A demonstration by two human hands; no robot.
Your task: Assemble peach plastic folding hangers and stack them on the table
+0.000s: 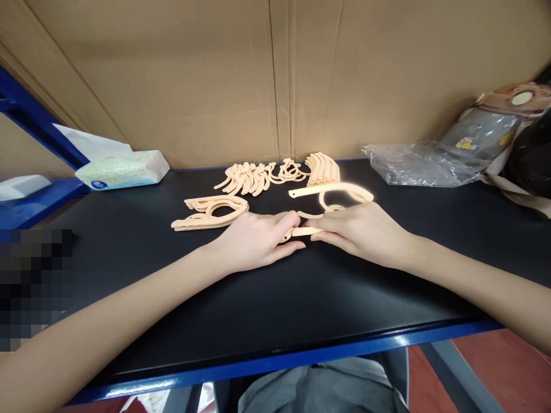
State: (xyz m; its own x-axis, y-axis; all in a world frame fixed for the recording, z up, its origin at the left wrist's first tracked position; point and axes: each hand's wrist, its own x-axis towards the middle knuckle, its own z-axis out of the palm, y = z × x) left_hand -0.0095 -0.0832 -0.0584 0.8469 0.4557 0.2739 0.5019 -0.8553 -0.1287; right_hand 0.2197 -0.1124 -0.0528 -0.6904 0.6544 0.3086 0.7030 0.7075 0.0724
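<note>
Cream piece (306,231) partly behind the fingers (289,222)

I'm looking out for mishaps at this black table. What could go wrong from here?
The left hand and right hand grip close together at the beige piece, so skin might get pinched. The stacked beige frames lie close by the left hand and could be knocked askew. The small curved parts lie in a loose heap farther back, so some might tangle.
</note>
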